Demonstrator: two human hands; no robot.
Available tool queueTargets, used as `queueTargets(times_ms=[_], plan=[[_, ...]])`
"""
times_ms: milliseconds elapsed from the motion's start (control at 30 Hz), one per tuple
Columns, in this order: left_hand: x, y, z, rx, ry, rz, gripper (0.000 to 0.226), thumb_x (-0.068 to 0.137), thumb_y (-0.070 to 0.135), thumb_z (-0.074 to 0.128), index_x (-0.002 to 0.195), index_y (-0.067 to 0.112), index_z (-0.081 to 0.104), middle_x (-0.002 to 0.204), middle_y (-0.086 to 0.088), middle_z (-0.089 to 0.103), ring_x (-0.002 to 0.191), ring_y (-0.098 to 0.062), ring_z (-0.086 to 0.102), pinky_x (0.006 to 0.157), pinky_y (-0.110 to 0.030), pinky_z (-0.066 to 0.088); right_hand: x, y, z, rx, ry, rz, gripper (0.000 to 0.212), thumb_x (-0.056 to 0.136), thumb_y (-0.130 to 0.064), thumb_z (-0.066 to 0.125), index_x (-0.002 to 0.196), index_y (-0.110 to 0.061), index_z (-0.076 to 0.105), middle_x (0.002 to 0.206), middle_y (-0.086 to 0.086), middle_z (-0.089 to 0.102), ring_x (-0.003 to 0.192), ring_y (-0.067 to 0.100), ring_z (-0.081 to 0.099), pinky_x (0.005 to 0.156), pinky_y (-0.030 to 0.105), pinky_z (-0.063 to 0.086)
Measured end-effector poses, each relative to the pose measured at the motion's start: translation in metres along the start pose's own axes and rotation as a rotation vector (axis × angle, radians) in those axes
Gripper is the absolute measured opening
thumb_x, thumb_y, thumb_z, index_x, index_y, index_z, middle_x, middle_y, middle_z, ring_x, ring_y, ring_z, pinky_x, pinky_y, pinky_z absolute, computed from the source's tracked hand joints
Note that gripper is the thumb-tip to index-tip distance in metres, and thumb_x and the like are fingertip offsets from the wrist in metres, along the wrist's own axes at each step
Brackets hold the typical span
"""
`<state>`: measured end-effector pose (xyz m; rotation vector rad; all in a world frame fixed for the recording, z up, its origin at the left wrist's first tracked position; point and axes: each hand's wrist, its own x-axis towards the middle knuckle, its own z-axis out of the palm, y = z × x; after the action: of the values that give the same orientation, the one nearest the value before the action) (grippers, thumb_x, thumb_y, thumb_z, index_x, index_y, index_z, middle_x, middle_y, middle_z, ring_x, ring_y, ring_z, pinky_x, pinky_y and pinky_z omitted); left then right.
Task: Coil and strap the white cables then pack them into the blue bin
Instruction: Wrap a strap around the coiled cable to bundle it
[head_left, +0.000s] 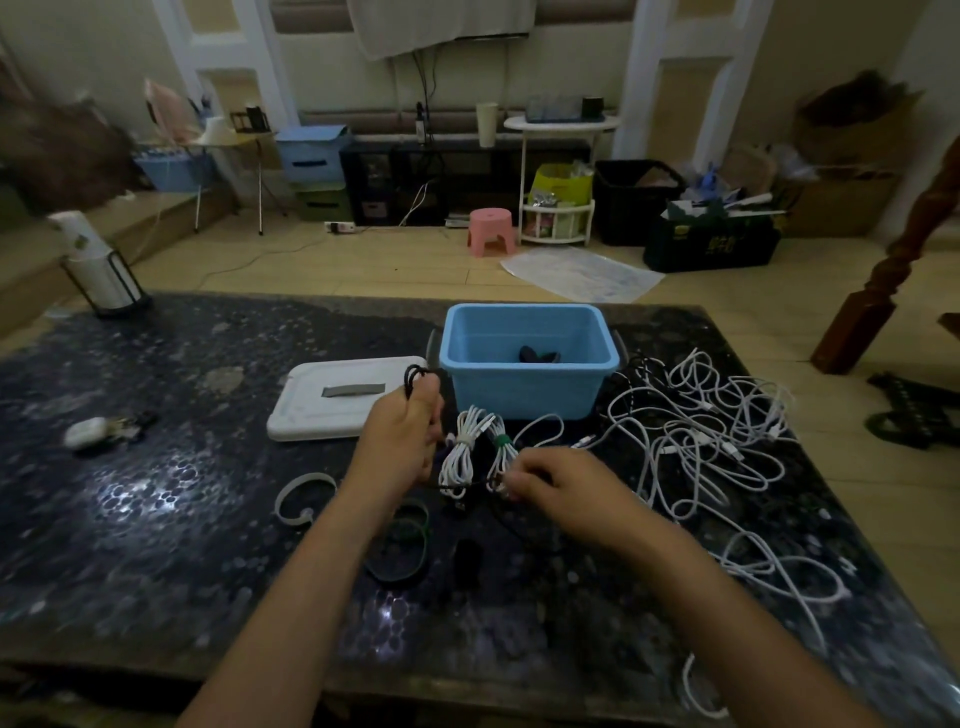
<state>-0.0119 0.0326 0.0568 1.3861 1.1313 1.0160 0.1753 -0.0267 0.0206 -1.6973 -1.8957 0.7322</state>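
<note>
The blue bin (524, 387) stands at the table's far middle with a dark bundle inside. In front of it lie two coiled white cables, one bound by a white strap (460, 452) and one by a green strap (501, 447). My left hand (402, 439) grips a coiled black cable (415, 376) whose loops stick out above the fist. My right hand (550, 480) pinches the same black cable near the coils' lower ends. A tangle of loose white cables (701, 431) spreads to the right of the bin.
The bin's white lid (337, 402) lies left of the bin. Loose straps lie near my left forearm: a white ring (301, 501) and dark green rings (402, 551). A white earbud case (85, 432) and a lantern (106, 275) sit at the left.
</note>
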Motion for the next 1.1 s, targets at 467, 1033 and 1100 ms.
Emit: queueTargets(times_ms=[467, 1033, 1100], plan=[[-0.012, -0.006, 0.032, 0.349, -0.151, 0.052, 0.043, 0.106, 0.031, 0.038, 0.088, 0.015, 0.073, 0.073, 0.003, 0.076, 0.049, 0.002, 0.051, 0.054, -0.017, 0.039, -0.001, -0.002, -0.019, -0.064, 0.428, 0.046, 0.018, 0.092, -0.046, 0.063, 0.089, -0.031, 0.073, 0.078, -0.014, 0.071, 0.077, 0.007, 0.064, 0.07, 0.031, 0.049], [-0.006, -0.007, 0.022, 0.213, 0.026, 0.035, 0.041, 0.106, 0.035, 0.038, 0.07, 0.02, 0.048, 0.057, 0.009, 0.042, 0.051, -0.012, 0.036, 0.054, -0.033, 0.03, 0.001, 0.005, -0.029, 0.022, 0.331, 0.153, 0.022, 0.093, -0.047, 0.06, 0.078, -0.031, 0.066, 0.078, -0.014, 0.07, 0.079, 0.006, 0.064, 0.078, 0.035, 0.054], [-0.007, -0.007, 0.022, 0.199, 0.027, 0.003, 0.042, 0.106, 0.039, 0.037, 0.07, 0.021, 0.046, 0.053, 0.01, 0.04, 0.049, -0.011, 0.033, 0.054, -0.032, 0.026, 0.0, 0.003, -0.027, 0.033, 0.338, 0.172, 0.021, 0.093, -0.045, 0.059, 0.08, -0.031, 0.066, 0.08, -0.013, 0.07, 0.08, 0.007, 0.065, 0.079, 0.036, 0.054]])
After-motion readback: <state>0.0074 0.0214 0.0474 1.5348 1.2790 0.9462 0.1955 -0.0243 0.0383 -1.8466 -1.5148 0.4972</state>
